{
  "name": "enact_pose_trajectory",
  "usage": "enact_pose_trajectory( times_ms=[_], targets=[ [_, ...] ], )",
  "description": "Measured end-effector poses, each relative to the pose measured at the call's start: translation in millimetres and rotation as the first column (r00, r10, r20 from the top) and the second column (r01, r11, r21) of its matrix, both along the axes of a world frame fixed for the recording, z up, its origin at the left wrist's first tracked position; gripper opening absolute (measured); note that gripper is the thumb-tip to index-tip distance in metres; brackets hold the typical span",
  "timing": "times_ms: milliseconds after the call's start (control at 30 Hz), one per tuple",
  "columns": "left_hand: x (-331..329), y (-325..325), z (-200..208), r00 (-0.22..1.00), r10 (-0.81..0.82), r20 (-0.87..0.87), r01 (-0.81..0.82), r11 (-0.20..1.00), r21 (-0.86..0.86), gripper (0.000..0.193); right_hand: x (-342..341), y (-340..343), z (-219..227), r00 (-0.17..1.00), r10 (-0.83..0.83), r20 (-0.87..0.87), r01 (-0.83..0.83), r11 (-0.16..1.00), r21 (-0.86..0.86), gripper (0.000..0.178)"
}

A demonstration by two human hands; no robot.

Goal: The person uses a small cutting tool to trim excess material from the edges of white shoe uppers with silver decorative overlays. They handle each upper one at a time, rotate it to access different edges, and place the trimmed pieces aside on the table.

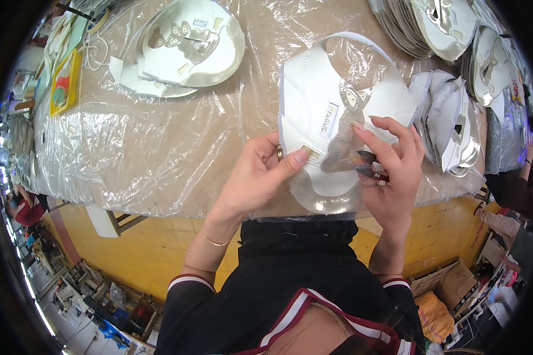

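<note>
Upper [305, 89] already stitched; cannot tell remaining work.
Pinching its left edge with left hand [259, 170], gripping snips [368, 171] over it in half-curled right hand [398, 168].

ok so 2 hands [256, 173], 1 held shoe upper [310, 106], 1 pair of snips [366, 170], 1 yellow tray [74, 74], stacked uppers [441, 127]? can't count lol

Brownish tabletop [177, 139] under clear plastic sheeting [95, 168], wrinkled & glossy w/ reflections, fills upper-mid of view. Yellow floor [166, 257] shows past its near edge, w/ dk reddish strip [63, 238] on L. White-topped stool or bench [102, 222], type unclear, just beside tabletop's front edge, L side. Btm L: cluttered workstations [92, 284], details too sm. to ID. Btm R: cardboard box [458, 284] nr orange sack [435, 319]. Bright strip lights [31, 290] along far L rim.
</note>
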State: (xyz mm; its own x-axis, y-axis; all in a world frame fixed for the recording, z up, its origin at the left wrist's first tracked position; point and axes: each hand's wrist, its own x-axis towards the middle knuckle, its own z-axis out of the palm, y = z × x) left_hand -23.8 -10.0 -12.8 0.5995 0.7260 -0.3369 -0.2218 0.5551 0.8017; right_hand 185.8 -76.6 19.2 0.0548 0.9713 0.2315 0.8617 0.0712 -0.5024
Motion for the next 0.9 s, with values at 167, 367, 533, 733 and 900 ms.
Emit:
enact_pose_trajectory(
  times_ms=[167,367,533,733,900],
  targets=[
    [2.5,1.5,-4.7,0.997,0.072,-0.019,-0.073,0.996,-0.059,0.04,5.0,-2.0,0.8,0.98,-0.049,-0.191,0.047,0.999,-0.014,0.043],
    [12.2,-1.0,-5.5,0.973,0.228,-0.027,-0.225,0.971,0.076,0.043,-9.1,-12.0,10.3,0.998,-0.001,0.062,0.004,0.999,-0.049,0.049],
    [14.6,-4.2,-3.7,0.949,0.289,0.13,-0.277,0.955,-0.104,0.04,-27.3,-12.0,3.2,0.988,-0.081,-0.134,0.081,0.997,-0.009,0.041],
    [19.6,-6.9,-15.2,0.833,0.334,0.442,-0.152,0.905,-0.398,0.033,-36.4,-9.0,-7.8,0.973,-0.067,-0.22,0.085,0.994,0.075,0.035],
    [33.4,-14.3,-18.5,0.782,0.342,0.522,-0.085,0.887,-0.454,0.031,-37.5,-8.4,-15.3,0.946,-0.089,-0.311,0.148,0.974,0.173,0.032]
  ],
)
